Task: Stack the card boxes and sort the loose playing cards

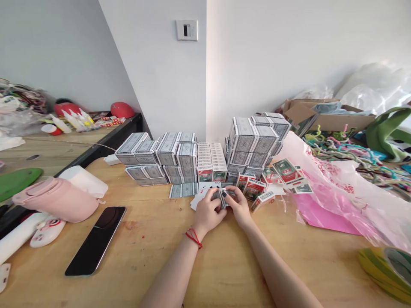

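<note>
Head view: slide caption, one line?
Both hands hold playing cards over a wooden table, before stacked decks; phone lies at left.

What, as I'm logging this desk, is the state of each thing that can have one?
Left hand, closed on grey-patterned cards
Right hand, closed on the same cards
Phone, lying flat, screen dark
White-faced cards, face up, partly hidden by the left hand
Grey card blocks, stacked
Cardboard box, open, with things inside
Pinkish plastic, crumpled

Cards (222, 202) (seemingly several) between hands (209, 210)
</note>
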{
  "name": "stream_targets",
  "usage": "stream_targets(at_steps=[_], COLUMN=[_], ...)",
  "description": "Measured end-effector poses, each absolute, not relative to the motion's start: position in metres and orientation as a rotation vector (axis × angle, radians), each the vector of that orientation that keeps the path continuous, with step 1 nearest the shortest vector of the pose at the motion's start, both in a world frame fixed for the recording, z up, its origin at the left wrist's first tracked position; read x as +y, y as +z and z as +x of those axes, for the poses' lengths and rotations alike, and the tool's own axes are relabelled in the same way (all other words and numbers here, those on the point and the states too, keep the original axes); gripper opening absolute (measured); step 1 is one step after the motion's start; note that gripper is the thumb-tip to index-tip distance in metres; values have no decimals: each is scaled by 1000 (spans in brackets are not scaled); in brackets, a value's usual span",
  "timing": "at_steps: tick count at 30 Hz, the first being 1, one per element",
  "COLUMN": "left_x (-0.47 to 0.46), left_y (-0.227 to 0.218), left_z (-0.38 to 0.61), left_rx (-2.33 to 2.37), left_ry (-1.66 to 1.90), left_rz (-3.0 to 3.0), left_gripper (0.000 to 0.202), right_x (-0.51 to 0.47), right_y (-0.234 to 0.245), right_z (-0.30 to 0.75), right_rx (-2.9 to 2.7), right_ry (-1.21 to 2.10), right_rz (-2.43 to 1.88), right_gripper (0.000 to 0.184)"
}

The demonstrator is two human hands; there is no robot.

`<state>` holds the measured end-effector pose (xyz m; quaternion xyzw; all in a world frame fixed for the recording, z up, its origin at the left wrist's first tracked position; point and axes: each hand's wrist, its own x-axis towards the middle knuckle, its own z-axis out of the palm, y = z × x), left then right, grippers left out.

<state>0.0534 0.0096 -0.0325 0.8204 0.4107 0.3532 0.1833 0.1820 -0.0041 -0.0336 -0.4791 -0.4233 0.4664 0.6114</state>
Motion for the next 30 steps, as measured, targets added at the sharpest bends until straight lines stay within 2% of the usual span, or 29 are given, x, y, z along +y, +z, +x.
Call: stream_targets(at_steps=[12,19,30], left_x=[10,10,9], left_y=[-34,-33,-29], left_z=[54,53,54], left_rx=[1185,1172,1183], left_ry=[1005,947,971], left_rz=[2311,2346,2294], left_gripper=[13,12,11], right_x=[-5,-5,-2], right_y=[-36,-31,-33], right_z=[182,182,183], right_rx=[-1041,-1004,-1036], right_ry=[1128,1041,1016], right_rz=[-1103,-1147,-1189], right_gripper=[29,23,26])
